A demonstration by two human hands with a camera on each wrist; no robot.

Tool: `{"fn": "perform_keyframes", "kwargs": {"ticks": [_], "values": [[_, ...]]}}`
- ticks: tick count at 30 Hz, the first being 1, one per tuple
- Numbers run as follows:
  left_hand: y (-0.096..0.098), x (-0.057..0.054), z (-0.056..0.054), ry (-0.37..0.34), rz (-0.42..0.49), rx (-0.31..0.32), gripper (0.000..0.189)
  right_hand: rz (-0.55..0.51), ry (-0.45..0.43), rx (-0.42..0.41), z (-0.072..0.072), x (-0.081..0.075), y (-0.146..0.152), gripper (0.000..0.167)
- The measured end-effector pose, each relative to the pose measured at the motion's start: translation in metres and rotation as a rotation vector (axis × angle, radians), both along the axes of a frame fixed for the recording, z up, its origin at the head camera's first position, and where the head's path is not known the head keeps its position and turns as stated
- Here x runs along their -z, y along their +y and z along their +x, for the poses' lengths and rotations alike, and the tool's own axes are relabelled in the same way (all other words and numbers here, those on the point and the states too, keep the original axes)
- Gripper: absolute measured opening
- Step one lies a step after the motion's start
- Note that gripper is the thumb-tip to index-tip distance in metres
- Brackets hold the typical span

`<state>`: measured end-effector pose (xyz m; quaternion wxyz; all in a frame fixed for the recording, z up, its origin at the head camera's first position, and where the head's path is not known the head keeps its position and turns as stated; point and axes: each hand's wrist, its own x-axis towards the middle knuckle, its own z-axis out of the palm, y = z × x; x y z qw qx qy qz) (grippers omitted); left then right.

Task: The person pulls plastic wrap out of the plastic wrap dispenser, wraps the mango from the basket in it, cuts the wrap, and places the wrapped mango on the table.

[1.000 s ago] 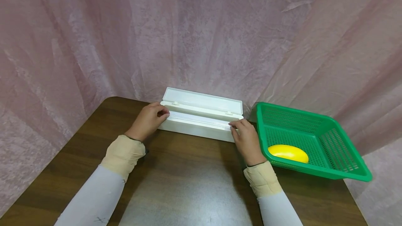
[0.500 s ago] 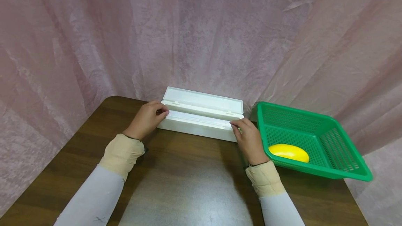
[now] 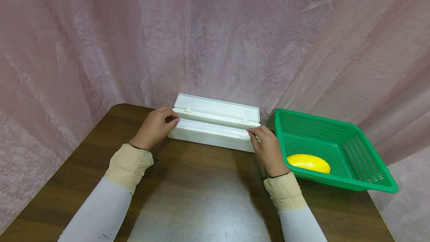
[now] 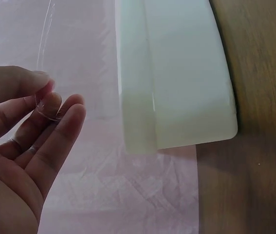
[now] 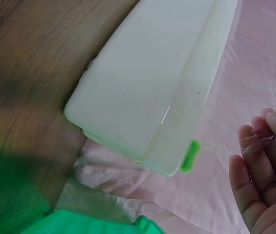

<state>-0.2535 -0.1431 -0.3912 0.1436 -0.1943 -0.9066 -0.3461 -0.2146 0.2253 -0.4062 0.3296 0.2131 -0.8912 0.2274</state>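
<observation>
**Both hands on the film at the wrap dispenser**

We see the white cling-film dispenser [image 3: 214, 127] lying open at the back of the brown wooden worktop [image 3: 201, 193], its lid tipped back against the pink curtain [image 3: 215, 33]. Our left hand [image 3: 155, 127] pinches the clear film [image 4: 45, 105] between thumb and fingers [image 4: 55, 105] at the box's left end; our right hand [image 3: 268, 148] pinches the film at the right end, beside a small green slider [image 5: 190, 156]. Just right of that hand stands a green basket [image 3: 349, 188] with a yellow oval object [image 3: 309, 163] inside. Nothing lies between hands and dispenser.
</observation>
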Motion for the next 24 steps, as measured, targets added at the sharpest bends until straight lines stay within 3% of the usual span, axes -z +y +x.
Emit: {"fn": "perform_keyframes", "kwargs": {"ticks": [24], "values": [[-0.003,-0.013,0.006,0.046,0.024,-0.007,0.012,-0.022,0.061,-0.023,0.005,-0.013,0.002,0.017]]}}
